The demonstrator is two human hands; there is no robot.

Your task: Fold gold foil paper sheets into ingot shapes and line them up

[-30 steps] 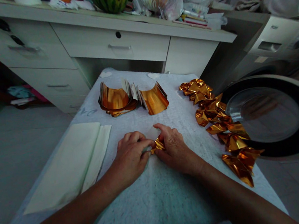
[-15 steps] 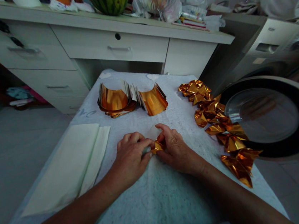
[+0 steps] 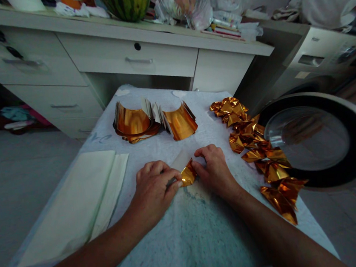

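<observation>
A small gold foil piece (image 3: 188, 174) with a pale paper part (image 3: 181, 160) behind it lies between my hands on the cloth-covered table (image 3: 179, 253). The thumb and fingers of my left hand (image 3: 157, 186) pinch its left end. My right hand (image 3: 214, 168) is at its right side, with the thumb at the foil's edge and the fingers curled apart from the thumb. Curved stacks of gold sheets (image 3: 134, 120) (image 3: 180, 123) stand beyond my hands. Folded gold foil pieces (image 3: 274, 169) form a row on the right.
Pale paper sheets (image 3: 72, 197) lie on the left of the table. An open washing machine door (image 3: 320, 138) stands close to the right edge. Behind is a white desk (image 3: 137, 61) with a watermelon (image 3: 127, 1) and plastic bags.
My right hand has moved slightly right and its fingers have loosened from the foil, so more of the gold piece shows. The view has shifted a little.
</observation>
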